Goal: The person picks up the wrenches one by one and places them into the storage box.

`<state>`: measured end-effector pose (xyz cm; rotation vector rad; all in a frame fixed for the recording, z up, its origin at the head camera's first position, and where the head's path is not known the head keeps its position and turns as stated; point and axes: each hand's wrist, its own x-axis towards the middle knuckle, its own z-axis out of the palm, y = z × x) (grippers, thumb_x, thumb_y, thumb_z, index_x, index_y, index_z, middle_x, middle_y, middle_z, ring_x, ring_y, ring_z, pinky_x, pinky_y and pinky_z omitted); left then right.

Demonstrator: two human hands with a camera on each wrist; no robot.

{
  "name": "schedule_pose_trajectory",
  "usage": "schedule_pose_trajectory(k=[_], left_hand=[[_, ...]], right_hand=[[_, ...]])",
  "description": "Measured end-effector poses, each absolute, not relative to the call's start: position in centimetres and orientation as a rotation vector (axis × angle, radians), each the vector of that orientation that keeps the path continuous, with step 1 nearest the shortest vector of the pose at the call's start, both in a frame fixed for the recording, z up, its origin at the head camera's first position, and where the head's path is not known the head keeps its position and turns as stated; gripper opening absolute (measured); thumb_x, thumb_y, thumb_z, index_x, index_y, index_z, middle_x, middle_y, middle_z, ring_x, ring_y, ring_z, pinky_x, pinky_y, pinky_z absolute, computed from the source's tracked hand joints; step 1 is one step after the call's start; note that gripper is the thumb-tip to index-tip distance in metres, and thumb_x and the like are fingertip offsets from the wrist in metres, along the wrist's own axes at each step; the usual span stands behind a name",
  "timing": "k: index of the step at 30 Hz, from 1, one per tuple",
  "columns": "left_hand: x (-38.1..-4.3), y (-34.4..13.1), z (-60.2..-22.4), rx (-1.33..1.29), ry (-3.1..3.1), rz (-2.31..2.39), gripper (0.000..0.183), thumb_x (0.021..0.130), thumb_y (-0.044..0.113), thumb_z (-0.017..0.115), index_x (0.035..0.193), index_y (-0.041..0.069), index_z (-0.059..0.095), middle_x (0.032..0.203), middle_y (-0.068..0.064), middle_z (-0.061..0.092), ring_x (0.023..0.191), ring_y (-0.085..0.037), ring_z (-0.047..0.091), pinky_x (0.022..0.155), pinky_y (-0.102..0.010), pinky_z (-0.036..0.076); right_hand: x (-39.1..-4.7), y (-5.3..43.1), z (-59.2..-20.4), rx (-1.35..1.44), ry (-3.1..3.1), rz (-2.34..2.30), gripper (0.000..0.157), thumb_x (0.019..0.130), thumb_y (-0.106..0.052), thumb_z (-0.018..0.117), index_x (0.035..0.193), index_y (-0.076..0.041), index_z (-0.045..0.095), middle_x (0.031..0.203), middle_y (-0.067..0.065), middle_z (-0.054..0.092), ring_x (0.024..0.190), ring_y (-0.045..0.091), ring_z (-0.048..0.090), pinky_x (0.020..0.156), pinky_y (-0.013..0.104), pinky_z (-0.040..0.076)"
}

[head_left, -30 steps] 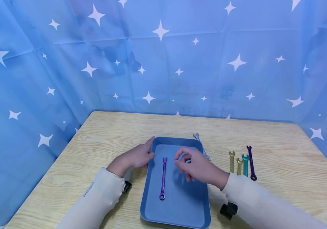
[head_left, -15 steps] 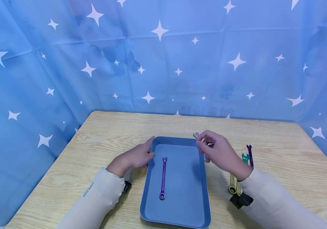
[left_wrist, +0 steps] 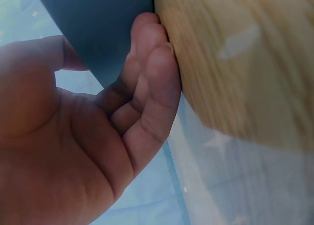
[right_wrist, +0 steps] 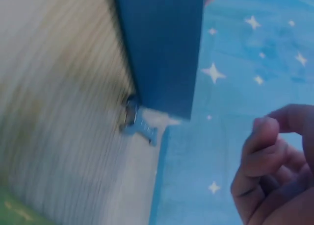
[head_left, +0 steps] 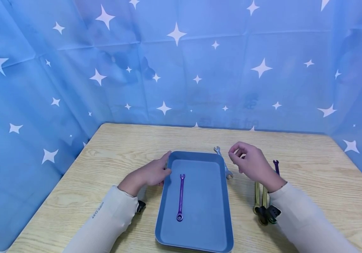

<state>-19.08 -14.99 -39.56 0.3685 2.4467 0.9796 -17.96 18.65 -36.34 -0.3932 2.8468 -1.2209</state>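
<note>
My left hand [head_left: 150, 173] grips the blue tray [head_left: 160, 211] at its left rim near the far corner. In the left wrist view its thumb and fingers lie on opposite sides of the tray wall [left_wrist: 105, 34]. A purple combination wrench [head_left: 181, 196] lies lengthwise inside the tray. My right hand [head_left: 249, 160] is raised just right of the tray's far right corner, fingers loosely curled and holding nothing. Between them a silver open-end wrench [head_left: 227, 173] lies on the table along the tray's outer wall, its middle partly hidden by the rim.
Several wrenches lie at the right, partly covered by my right forearm: a gold wrench [head_left: 257, 195], another gold wrench [head_left: 264, 198] and a dark purple wrench [head_left: 276, 166] among them. A blue star-patterned cloth [head_left: 181, 70] hangs behind the wooden table [head_left: 130, 140].
My right hand has moved from over the tray to the right, past the silver wrench, without picking it up. The left hand, tray and purple wrench in it have stayed put.
</note>
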Motion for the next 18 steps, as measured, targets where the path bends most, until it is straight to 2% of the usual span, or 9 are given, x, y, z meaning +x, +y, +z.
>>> schedule_pose_trajectory(k=[6, 18], left_hand=[[-19.1, -15.0, -39.5, 0.366, 2.449, 0.975, 0.073, 0.105, 0.022, 0.040, 0.162, 0.020, -0.005, 0.058, -0.007, 0.055, 0.045, -0.016, 0.042, 0.045, -0.031, 0.037], [-19.2, -15.1, -39.4, 0.359, 2.447, 0.972, 0.073, 0.105, 0.021, 0.040, 0.162, 0.021, -0.005, 0.061, -0.009, 0.059, 0.046, -0.016, 0.044, 0.046, -0.031, 0.038]], right_hand=[[-18.6, 19.2, -37.2, -0.361, 2.873, -1.079, 0.013, 0.101, -0.016, 0.055, 0.107, -0.007, 0.063, 0.091, 0.016, 0.067, 0.059, 0.027, 0.062, 0.046, 0.034, 0.043], [-19.4, 18.9, -38.0, -0.443, 2.833, -0.896, 0.010, 0.099, -0.014, 0.061, 0.103, -0.005, 0.063, 0.082, 0.011, 0.066, 0.056, 0.018, 0.057, 0.053, 0.033, 0.046]])
